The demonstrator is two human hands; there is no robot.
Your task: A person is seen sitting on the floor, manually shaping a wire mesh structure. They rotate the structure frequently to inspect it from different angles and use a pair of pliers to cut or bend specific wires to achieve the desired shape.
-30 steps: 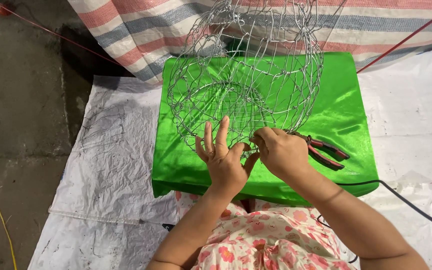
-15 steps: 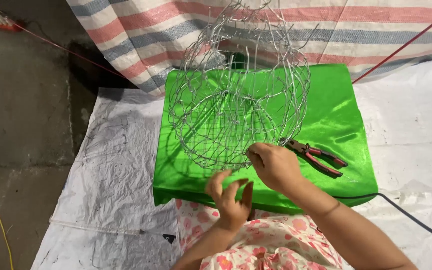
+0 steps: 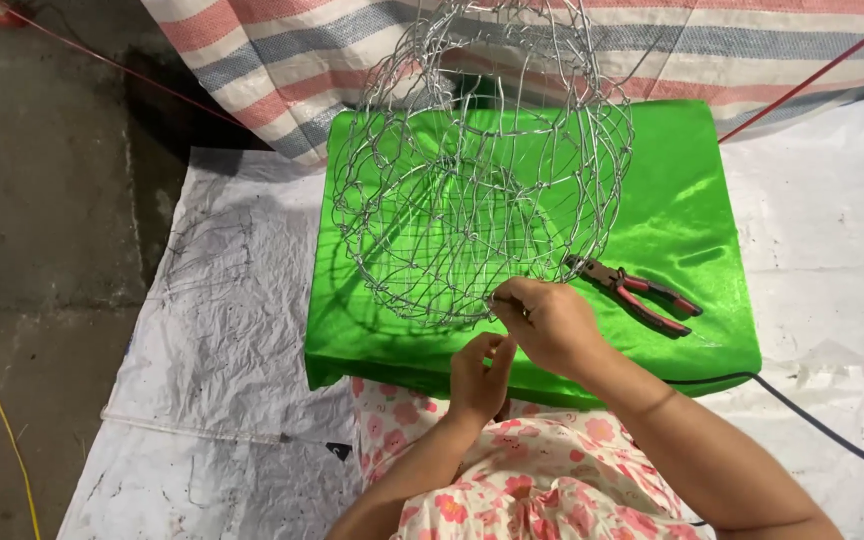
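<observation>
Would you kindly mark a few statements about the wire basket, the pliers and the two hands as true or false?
1. The wire basket stands on a green cloth. True.
2. The right hand holds the pliers. False: they lie on the cloth, and the hand pinches the basket's near rim.
3. The left hand is below the basket's rim. True.
4. The pliers have blue handles. False: red.

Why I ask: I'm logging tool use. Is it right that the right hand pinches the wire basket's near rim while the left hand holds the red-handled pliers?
Not quite. In the head view the left hand holds no pliers; the red-handled pliers lie on the green cloth, right of the wire basket. The right hand does pinch the near rim.
</observation>
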